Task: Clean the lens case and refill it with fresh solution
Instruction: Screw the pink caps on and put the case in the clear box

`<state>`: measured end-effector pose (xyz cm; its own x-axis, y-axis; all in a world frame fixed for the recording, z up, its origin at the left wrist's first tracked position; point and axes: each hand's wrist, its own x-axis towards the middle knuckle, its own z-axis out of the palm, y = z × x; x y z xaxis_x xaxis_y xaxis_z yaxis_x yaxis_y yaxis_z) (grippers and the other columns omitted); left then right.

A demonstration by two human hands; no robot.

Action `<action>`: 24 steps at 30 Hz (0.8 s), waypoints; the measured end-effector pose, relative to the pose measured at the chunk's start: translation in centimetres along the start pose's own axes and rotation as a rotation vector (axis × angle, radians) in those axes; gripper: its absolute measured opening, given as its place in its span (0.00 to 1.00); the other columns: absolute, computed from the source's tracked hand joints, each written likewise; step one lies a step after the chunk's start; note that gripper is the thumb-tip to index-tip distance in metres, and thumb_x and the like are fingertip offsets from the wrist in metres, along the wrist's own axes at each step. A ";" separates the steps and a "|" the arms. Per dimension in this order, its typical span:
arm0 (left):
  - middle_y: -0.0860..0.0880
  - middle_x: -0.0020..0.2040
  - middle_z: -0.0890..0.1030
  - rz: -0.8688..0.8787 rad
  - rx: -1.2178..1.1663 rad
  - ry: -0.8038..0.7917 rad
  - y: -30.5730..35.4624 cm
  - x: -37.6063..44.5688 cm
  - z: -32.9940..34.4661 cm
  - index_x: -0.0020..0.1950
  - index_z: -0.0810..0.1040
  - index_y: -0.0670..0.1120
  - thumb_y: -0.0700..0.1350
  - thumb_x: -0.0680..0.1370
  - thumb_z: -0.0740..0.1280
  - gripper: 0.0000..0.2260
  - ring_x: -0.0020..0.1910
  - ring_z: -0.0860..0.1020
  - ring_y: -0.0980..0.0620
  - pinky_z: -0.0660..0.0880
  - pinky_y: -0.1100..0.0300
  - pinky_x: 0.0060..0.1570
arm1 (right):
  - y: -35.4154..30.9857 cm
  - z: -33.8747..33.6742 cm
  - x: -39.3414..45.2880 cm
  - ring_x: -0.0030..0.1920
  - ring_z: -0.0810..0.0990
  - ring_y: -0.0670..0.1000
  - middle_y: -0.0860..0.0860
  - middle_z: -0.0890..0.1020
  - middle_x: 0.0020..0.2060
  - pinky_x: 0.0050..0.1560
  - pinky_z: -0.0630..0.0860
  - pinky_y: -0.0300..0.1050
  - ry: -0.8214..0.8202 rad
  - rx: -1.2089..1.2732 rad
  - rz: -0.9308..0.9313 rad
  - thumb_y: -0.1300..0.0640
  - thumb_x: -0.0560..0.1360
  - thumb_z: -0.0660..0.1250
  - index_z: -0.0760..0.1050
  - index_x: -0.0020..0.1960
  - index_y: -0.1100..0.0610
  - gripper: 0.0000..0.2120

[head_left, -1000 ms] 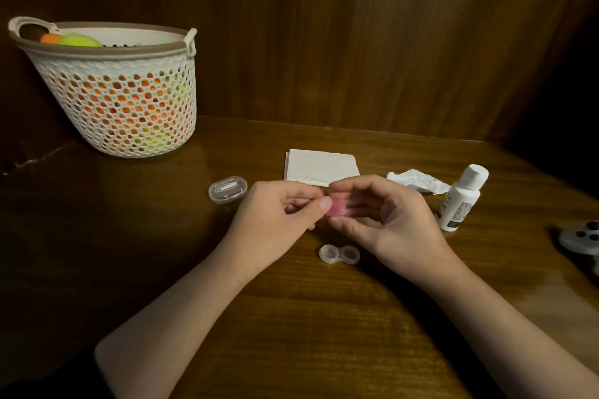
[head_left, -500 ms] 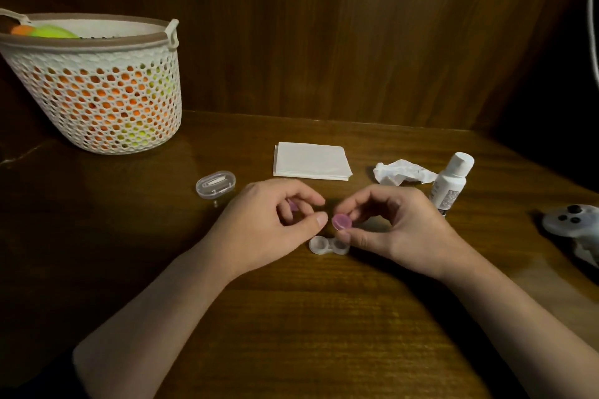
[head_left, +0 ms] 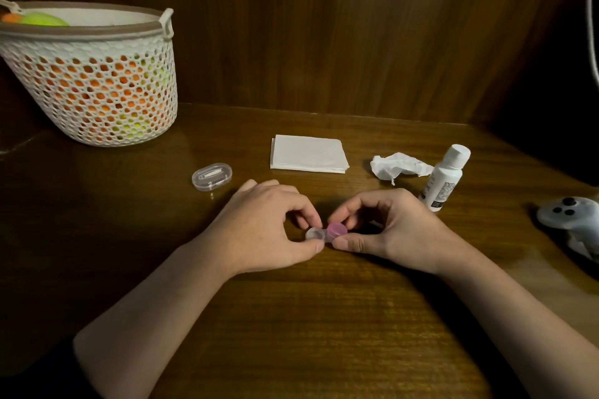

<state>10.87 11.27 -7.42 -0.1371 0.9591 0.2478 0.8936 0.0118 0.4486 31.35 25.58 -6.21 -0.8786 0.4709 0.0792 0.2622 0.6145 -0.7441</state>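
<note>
A small clear lens case [head_left: 315,233] lies on the wooden table at the centre. My left hand [head_left: 262,223] pinches its left well between thumb and forefinger. A pink cap [head_left: 336,230] sits on the case's right well, and my right hand [head_left: 392,227] pinches that cap with thumb and curled fingers. Whether the left hand hides a second cap I cannot tell. The white solution bottle [head_left: 444,176] stands capped to the right of my right hand.
A folded white tissue [head_left: 308,154] and a crumpled tissue [head_left: 398,165] lie behind my hands. A clear oval box [head_left: 212,175] sits at the left. A white mesh basket [head_left: 94,81] stands far left. A grey controller [head_left: 570,214] lies at the right edge.
My hands came down from mid-air to the table. The right hand brought the pink cap onto the case's right well, and the left hand took hold of the case.
</note>
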 end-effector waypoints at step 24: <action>0.66 0.44 0.82 -0.018 -0.077 -0.001 -0.3 -0.1 0.1 0.51 0.86 0.62 0.62 0.75 0.75 0.08 0.60 0.75 0.63 0.61 0.56 0.59 | 0.0 -0.3 0.0 0.54 0.86 0.43 0.38 0.89 0.50 0.62 0.82 0.52 -0.059 -0.026 -0.003 0.48 0.74 0.79 0.87 0.54 0.42 0.09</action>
<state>10.67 11.20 -7.62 -0.1527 0.9592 0.2379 0.8556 0.0078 0.5177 31.47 25.75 -5.97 -0.9013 0.4313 0.0412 0.2693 0.6321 -0.7266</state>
